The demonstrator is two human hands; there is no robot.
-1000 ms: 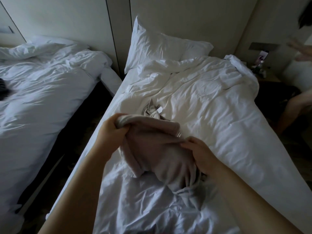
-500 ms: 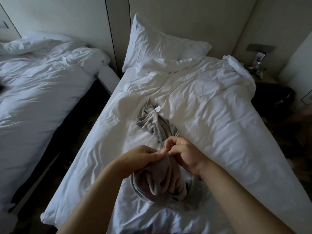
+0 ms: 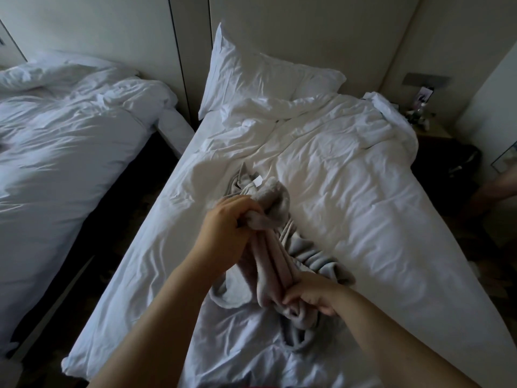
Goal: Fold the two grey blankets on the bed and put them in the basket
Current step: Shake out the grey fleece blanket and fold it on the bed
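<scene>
- bed [image 3: 349, 191]: rumpled white duvet.
- grey blanket [image 3: 270, 264]: bunched on the bed's middle, pulled into a rope between both hands.
- left hand [image 3: 226, 228]: fingers curled round its far end.
- right hand [image 3: 313, 298]: grips its near end.
- white tag [image 3: 258, 180]: writing too small to read.

Overall: dim, low-contrast light, with fine grain in the dark parts.
Brightest: the middle and right of the bed [image 3: 349, 169], where the creases catch a warm white sheen.
Colour cast: the second bed [image 3: 70, 141] at left reads cool blue-grey.
Shadows: the floor [image 3: 112, 219] between the beds is almost black; folds of the grey blanket [image 3: 268, 264] lose detail in shade.
Blur: the left hand [image 3: 223, 233] and the blanket end in its grip are slightly smeared.
Distortion: wide-angle bending makes the wall panels [image 3: 190, 51] lean and the bed's sides splay outward.
</scene>
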